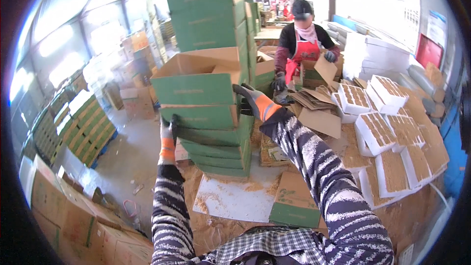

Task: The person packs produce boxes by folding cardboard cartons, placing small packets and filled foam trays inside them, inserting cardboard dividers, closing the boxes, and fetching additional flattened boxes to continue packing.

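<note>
- My left hand (169, 130), in a dark glove with an orange cuff, touches the left side of a stack of green cartons, at the carton (208, 136) just below the top one.
- My right hand (255, 102), gloved alike, has its fingers apart at the right edge of the top carton (196, 91). I cannot tell how firmly either hand grips.
- That top carton stands directly ahead of me, open upward, its brown inside showing.
- Right behind it rises a taller green stack (203, 19).
- Below my arms lie a pale board (240, 205) strewn with brown crumbs and, right of it, a green and brown box (297, 198).
- To my right, white trays (364, 137) filled with brown material sit close together, some tilted.
- Beyond, a co-worker (306, 44) in a red apron and dark gloves stands behind loose cardboard (319, 122).
- To my left are banded green stacks (91, 127) and, nearer, brown boxes (73, 206).
</note>
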`<state>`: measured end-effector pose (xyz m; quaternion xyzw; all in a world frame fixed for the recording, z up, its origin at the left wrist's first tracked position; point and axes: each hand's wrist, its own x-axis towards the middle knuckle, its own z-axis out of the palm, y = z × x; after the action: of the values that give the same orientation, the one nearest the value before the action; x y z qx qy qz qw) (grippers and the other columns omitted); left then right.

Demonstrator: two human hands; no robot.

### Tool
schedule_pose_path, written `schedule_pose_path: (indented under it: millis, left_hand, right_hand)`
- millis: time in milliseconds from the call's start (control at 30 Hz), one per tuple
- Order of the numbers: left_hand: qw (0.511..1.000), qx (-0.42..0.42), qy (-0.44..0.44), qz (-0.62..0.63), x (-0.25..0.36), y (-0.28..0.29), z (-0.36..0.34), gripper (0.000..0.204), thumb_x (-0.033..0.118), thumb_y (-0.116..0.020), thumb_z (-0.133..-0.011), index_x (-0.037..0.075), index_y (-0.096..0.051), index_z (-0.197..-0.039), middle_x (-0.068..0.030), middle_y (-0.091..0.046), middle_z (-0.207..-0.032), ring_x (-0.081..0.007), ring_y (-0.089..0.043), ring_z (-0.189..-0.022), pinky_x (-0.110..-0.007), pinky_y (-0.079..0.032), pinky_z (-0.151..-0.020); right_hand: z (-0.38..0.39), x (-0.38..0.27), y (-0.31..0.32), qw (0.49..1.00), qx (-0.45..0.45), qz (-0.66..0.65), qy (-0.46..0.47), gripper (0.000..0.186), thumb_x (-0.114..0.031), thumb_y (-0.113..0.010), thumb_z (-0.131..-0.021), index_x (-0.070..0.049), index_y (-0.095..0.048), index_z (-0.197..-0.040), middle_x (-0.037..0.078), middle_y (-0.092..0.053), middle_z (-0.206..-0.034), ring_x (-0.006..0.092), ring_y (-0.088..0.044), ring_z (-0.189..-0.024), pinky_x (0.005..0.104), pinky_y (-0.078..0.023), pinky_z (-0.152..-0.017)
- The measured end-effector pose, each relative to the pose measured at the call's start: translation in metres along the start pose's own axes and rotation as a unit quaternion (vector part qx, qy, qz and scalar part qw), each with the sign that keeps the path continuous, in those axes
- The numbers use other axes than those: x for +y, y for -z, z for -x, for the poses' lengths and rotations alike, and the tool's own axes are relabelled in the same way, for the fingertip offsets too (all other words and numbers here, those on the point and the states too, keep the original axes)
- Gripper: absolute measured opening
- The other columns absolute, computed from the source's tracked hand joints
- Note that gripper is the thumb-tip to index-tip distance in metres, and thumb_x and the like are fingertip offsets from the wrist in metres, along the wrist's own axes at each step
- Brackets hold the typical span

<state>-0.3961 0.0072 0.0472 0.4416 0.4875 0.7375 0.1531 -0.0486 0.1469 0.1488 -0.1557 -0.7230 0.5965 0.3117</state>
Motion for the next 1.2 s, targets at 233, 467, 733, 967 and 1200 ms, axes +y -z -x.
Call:
schedule_pose_path:
  millis: [233,467,733,967,1200]
  left_hand:
    - [0.846,0.083,-0.413,-0.327,0.022,-0.148,0.163,0.074,0.014,-0.065,-0.081,0.003,-0.028,-0.144,-0.0229,-0.035,-0.145,-0.0430,-0.031,-0.135,-0.056,-0.019,-0.111]
    - [0.775,-0.530,-0.210,-0.272,-0.088,-0.309,0.346,0.072,0.042,-0.064,-0.082,0.010,-0.039,-0.142,-0.0165,-0.043,-0.138,-0.0356,-0.038,-0.131,-0.049,-0.027,-0.110]
    - [0.522,-0.719,-0.037,-0.457,-0.048,-0.369,0.296,0.084,0.061,-0.060,-0.079,0.013,-0.036,-0.144,-0.0139,-0.043,-0.143,-0.0317,-0.045,-0.127,-0.043,-0.035,-0.104]
    - [0.595,-0.649,-0.271,-0.389,0.032,-0.357,0.260,0.053,0.044,-0.058,-0.086,0.007,-0.054,-0.125,-0.0131,-0.059,-0.121,-0.0299,-0.057,-0.110,-0.039,-0.046,-0.093]
    - [0.623,-0.703,-0.136,-0.316,0.014,-0.353,0.231,0.052,0.041,-0.055,-0.089,0.005,-0.052,-0.126,-0.0174,-0.058,-0.121,-0.0328,-0.059,-0.106,-0.040,-0.045,-0.093]
  right_hand:
    - [0.231,0.117,0.088,0.802,0.314,0.508,0.010,0.062,-0.028,-0.067,-0.082,-0.002,-0.047,-0.134,0.021,-0.051,-0.133,0.0347,-0.047,-0.125,0.0430,-0.036,-0.105]
    - [0.515,0.365,-0.069,0.618,0.096,0.780,0.010,0.076,-0.044,-0.057,-0.083,-0.009,-0.032,-0.145,0.032,-0.031,-0.144,0.0552,-0.026,-0.132,0.0657,-0.019,-0.107]
    - [0.454,0.129,0.021,0.762,0.250,0.542,-0.252,0.087,-0.048,-0.067,-0.077,-0.005,-0.032,-0.144,0.018,-0.030,-0.150,0.0376,-0.029,-0.136,0.0511,-0.022,-0.112]
    - [0.445,0.057,0.066,0.611,0.311,0.715,-0.136,0.071,-0.030,-0.073,-0.066,-0.007,-0.049,-0.129,0.013,-0.047,-0.135,0.0364,-0.041,-0.126,0.0536,-0.022,-0.111]
    - [0.472,0.071,0.071,0.679,0.240,0.691,0.057,0.031,-0.029,-0.068,-0.070,-0.019,-0.066,-0.099,0.004,-0.062,-0.110,0.0292,-0.054,-0.105,0.0472,-0.039,-0.093]
